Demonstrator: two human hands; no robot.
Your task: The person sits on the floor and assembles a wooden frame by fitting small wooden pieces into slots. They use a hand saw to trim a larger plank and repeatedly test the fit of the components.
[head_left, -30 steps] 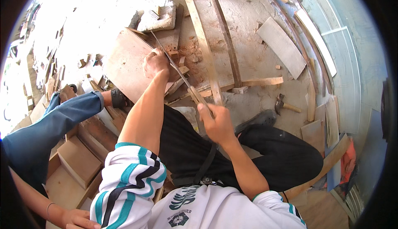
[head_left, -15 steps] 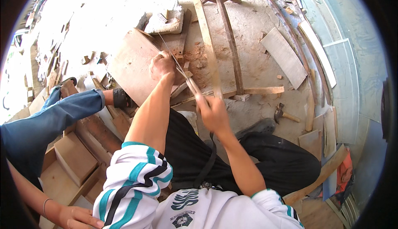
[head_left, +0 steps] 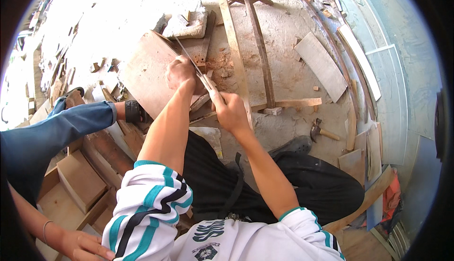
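Observation:
My right hand (head_left: pixel 231 112) is closed round the light wooden handle of a handsaw (head_left: pixel 188 55). The saw's thin blade slants away to the far left, passing just right of my left hand. On the right edge of a flat reddish-brown wooden board (head_left: pixel 144 65) rests my left hand (head_left: pixel 180 74), its fingers curled in; what they grip there is hidden. Where the blade meets wood cannot be made out. Reddish sawdust and chips (head_left: pixel 220 65) lie on the ground just beyond the blade.
A wooden frame of long bars (head_left: pixel 260 48) stands ahead right. A hammer (head_left: pixel 323 130) lies near my shoe (head_left: pixel 293 147). To the left are another person's jeans leg (head_left: pixel 71 124), their hand (head_left: pixel 85 244) and an open wooden box (head_left: pixel 61 204). A pale plank (head_left: pixel 321 66) lies at right.
My right hand has pushed the saw forward and to the left, closer to my left hand. The left hand stays at the board's edge. The whole view has shifted slightly.

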